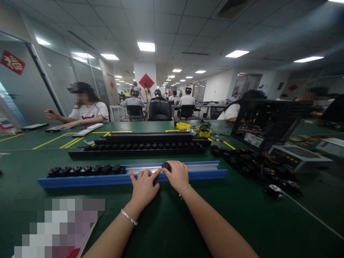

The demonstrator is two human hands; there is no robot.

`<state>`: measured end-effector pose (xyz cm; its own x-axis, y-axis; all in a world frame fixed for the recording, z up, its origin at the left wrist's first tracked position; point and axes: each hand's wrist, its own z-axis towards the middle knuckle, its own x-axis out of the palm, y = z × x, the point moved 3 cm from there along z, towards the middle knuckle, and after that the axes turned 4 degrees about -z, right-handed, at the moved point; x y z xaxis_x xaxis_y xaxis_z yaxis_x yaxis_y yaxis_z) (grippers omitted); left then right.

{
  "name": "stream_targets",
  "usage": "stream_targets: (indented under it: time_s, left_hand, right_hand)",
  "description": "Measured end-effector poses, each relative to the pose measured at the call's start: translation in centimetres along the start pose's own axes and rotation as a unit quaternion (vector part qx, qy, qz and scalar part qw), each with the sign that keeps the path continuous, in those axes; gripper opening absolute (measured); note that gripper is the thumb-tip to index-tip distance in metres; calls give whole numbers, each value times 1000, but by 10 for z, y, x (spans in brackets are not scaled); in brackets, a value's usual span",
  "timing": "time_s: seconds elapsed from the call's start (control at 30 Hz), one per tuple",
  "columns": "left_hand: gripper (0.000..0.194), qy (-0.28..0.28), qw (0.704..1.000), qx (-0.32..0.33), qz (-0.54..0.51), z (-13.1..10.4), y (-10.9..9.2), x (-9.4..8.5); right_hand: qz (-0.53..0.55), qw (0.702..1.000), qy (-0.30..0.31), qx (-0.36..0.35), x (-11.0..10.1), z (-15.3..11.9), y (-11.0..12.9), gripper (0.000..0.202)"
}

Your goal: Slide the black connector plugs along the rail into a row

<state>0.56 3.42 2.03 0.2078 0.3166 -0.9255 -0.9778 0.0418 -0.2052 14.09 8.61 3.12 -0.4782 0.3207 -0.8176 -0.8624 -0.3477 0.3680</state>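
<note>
A long blue rail [88, 182] lies across the green table, with a row of small black parts [86, 170] standing in its left half. My right hand [177, 175] pinches one small black part [167, 166] over the rail's bare channel, right of the row. My left hand [145, 184] rests on the rail's near edge, fingers spread, its index fingertip close to the part in my right hand. Whether that fingertip touches the part cannot be made out.
Behind the blue rail lie black rails [137, 152] holding more black parts. At right are a pile of loose black parts [249, 165], a power supply box [301, 157] and an open computer case [266, 125]. A person [90, 109] sits across at left.
</note>
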Motion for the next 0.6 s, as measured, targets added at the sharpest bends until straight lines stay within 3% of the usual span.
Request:
stream_targets:
  time_s: [0.6]
  left_hand:
    - [53,-23,1000,14,2,-2,2,2]
  right_hand:
    - [-8,999,-27,24,-6,-3,-11,24]
